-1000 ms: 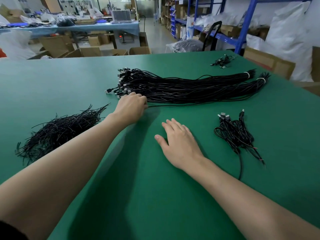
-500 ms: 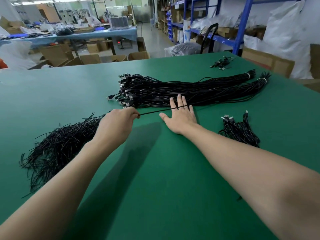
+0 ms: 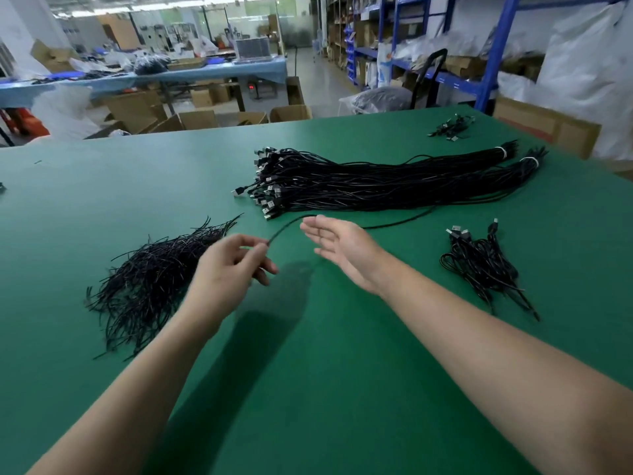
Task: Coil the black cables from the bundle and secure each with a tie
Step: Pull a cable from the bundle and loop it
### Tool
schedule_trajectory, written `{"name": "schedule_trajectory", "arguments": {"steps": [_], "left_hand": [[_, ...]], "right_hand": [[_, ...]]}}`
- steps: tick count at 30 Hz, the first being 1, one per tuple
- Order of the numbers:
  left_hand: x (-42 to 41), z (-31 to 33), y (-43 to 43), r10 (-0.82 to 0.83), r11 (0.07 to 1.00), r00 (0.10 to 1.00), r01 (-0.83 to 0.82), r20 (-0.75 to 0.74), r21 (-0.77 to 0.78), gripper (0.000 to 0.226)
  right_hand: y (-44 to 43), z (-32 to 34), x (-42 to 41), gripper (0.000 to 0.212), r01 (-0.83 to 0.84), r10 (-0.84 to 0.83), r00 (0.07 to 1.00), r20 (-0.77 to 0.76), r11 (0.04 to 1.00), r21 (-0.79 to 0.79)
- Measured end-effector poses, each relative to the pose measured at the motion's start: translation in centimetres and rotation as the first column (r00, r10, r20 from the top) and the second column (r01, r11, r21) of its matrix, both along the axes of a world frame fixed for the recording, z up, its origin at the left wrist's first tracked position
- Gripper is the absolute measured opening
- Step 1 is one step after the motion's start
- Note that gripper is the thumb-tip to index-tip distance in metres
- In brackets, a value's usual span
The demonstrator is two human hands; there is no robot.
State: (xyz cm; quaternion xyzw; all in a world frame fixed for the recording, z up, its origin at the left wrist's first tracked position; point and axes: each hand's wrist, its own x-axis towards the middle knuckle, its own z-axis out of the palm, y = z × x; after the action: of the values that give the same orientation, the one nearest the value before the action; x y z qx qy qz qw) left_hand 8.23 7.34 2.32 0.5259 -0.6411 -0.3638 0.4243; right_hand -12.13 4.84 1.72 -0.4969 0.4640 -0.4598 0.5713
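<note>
left hand [image 3: 233, 265] pinches the end of one black cable [image 3: 394, 223] trailing back to the bundle [image 3: 376, 183] on the desk [image 3: 308, 389], right hand [image 3: 339, 248] open, fingers straight, beside its span; only a few coiled cables [image 3: 479, 265] lie done at right, ties [image 3: 154, 279] piled at left, so most remains.

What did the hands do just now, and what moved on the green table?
The left hand took hold of one cable at the big bundle and pulled it out toward the person. The right hand slid forward to the bundle, then lifted off the table, open, beside the cable. The bundle, the pile of ties and the coiled cables stayed put.
</note>
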Motion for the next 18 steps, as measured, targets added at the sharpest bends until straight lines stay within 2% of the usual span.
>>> {"name": "schedule_trajectory", "arguments": {"steps": [1,2,4,7,10,12,15,18], "left_hand": [[-0.7,-0.3,1.0,-0.065,0.997,0.998,0.065,-0.007,0.034,0.011],[-1.3,-0.6,1.8,-0.117,0.991,0.993,0.118,-0.016,0.061,0.012],[-2.4,-1.0,3.4,-0.18,0.979,0.982,0.184,-0.052,0.091,0.014],[-3.9,-1.5,5.4,-0.198,0.975,0.973,0.208,-0.117,0.082,0.014],[-4.8,-2.3,6.8,-0.216,0.971,0.97,0.225,-0.11,0.079,0.016],[-4.8,-2.7,7.4,-0.298,0.949,0.95,0.305,-0.092,0.074,0.011],[-5.2,-3.0,8.2,-0.398,0.912,0.914,0.403,-0.073,0.075,0.01],[-5.9,-3.1,8.9,-0.443,0.888,0.889,0.453,-0.117,0.08,0.011]], "right_hand": [[1.4,0.5,0.5,0.04,-0.014,-0.002,0.97,0.242,0.998,0.062],[2.7,0.9,0.7,0.039,-0.019,-0.027,0.909,0.415,0.994,0.108],[5.2,1.3,0.7,0.038,-0.058,-0.049,0.802,0.595,0.985,0.161],[8.6,1.1,0.5,0.035,-0.071,-0.052,0.791,0.609,0.982,0.176],[10.7,1.0,-0.6,0.032,0.054,-0.142,0.769,0.623,0.986,0.158],[11.7,1.1,-1.8,0.031,0.1,-0.186,0.73,0.658,0.981,0.166],[13.1,1.1,-2.4,0.034,0.046,-0.182,0.674,0.716,0.978,0.205],[13.9,1.0,-2.1,0.037,0.003,-0.148,0.677,0.721,0.98,0.199]]}}
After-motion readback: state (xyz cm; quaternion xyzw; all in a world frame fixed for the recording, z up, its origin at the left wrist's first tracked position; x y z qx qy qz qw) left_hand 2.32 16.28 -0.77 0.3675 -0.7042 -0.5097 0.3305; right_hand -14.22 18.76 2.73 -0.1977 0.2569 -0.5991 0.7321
